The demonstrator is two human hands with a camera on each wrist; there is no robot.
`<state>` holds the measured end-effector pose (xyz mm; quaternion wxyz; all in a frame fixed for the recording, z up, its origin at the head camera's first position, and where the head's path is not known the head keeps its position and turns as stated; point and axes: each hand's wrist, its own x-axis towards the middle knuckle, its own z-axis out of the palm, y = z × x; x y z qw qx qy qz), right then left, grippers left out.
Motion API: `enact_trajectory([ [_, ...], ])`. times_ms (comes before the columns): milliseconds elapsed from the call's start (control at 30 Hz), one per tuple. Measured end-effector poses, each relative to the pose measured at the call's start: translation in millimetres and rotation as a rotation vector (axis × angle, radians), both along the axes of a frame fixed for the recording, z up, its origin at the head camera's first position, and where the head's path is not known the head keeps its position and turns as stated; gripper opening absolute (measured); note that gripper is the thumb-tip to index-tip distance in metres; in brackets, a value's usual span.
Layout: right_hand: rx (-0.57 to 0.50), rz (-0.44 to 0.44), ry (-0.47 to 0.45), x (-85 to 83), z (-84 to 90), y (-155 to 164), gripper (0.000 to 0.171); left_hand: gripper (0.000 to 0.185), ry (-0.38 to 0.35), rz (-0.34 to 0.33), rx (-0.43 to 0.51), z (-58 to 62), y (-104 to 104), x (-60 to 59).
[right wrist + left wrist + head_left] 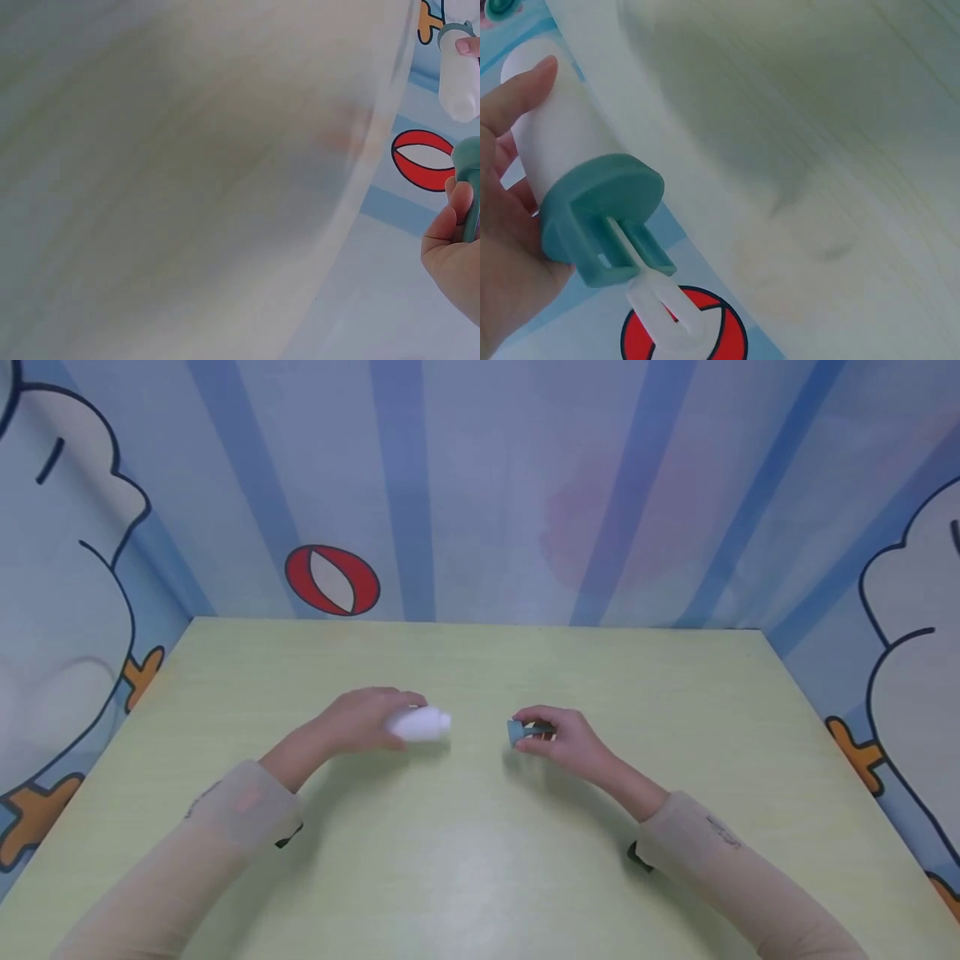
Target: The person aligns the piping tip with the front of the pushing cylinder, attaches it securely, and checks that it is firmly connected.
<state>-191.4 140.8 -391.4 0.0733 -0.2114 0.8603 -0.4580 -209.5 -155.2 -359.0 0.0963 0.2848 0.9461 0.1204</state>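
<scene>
One white tube [559, 135], teal flanged end, white tab

Pale yellow-green desk [480, 860]. White tube [559, 139] with teal collar [604, 217] between left fingers [517, 94]. Small teal piece [521, 731] at right fingers [543, 739]. Blue-striped backdrop [525, 485] with red-and-white ball [332, 580].

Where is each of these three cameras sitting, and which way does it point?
Head: worn high, looking forward and down at the pale green table; both sleeved forearms, left hand and right hand show.
Left wrist: beside the left hand, viewing its white plastic cylinder with a teal disc base; fingers show.
Right wrist: beside the right hand, which grips a small teal piece.
Shared: the right wrist and head views both show the cylinder.
</scene>
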Motion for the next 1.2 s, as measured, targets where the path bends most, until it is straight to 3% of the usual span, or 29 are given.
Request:
enact_trajectory([
  [567,-0.029,0.033,0.016,3.5,7.6,-17,0.033,0.051,-0.031,-0.042,0.101,1.5,29,16.0],
  [800,-0.015,0.046,0.016,7.7,8.2,-21,0.032,0.051,-0.039,-0.059,0.111,-0.6,35,18.3],
  [1200,-0.013,0.085,0.070,13.5,10.7,-24,0.031,0.052,-0.030,-0.093,0.095,7.6,42,25.1],
])
